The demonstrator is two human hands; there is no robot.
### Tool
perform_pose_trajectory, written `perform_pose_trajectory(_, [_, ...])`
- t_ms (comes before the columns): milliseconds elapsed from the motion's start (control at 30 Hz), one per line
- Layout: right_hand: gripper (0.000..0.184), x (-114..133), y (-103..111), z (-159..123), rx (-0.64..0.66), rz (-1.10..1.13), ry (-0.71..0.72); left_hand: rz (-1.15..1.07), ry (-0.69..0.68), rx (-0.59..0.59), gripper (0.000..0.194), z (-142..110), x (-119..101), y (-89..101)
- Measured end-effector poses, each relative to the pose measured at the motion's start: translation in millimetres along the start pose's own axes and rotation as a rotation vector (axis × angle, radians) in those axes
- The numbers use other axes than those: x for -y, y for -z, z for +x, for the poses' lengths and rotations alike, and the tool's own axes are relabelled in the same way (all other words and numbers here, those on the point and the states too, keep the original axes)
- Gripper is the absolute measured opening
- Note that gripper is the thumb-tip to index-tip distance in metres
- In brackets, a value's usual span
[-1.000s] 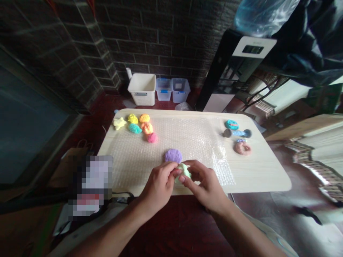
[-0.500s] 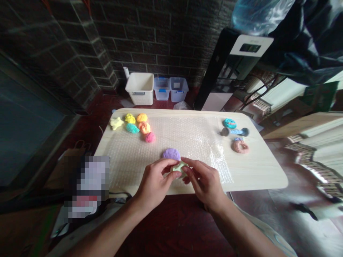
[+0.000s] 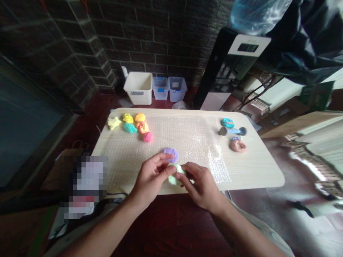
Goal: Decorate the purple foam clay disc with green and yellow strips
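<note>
Clamping pale-green lump (image 3: 174, 180) in fingers of R hand (image 3: 201, 185) and L hand (image 3: 149, 176), w/ L index apart, over near side of table (image 3: 257, 167); prob. mid-shaping, w/o clear form yet. Seemingly done: pink ring (image 3: 234, 146), dumbbell (image 3: 232, 131), far right.

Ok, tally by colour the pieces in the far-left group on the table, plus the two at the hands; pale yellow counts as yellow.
Yellow pieces: 2
Orange pieces: 2
Teal piece: 1
Pink piece: 1
Purple piece: 1
Pale green piece: 1
Total: 8
</note>
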State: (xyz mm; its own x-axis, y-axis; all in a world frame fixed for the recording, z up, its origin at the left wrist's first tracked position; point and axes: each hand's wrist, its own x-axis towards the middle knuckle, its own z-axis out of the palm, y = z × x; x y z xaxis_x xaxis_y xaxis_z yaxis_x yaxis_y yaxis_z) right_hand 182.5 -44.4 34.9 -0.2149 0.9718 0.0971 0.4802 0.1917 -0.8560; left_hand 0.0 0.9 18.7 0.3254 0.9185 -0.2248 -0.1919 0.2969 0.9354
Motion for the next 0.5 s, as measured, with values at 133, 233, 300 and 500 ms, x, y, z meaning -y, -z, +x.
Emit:
perform_pose_trajectory(133, [0.033,-7.9,-5.8,-2.7,-0.102,0.183,-0.134,0.018,-0.022,0.047,0.037,0.8,3.9,-1.6])
perform_pose_trajectory(233, [0.036,-11.8,-9.7,-3.6,-0.156,0.291,-0.202,0.037,-0.007,0.146,0.036,-0.3,4.2,-2.5])
perform_pose_trajectory(300, [0.035,-11.6,-9.9,-2.9,-0.153,0.229,-0.203,0.075,-0.015,0.156,0.029,-2.2,3.6,-3.3])
perform_pose_trajectory(500, [0.025,-8.3,-6.7,-1.8,-0.097,-0.008,-0.067,0.149,-0.016,0.175,0.024,-8.0,2.8,-9.2])
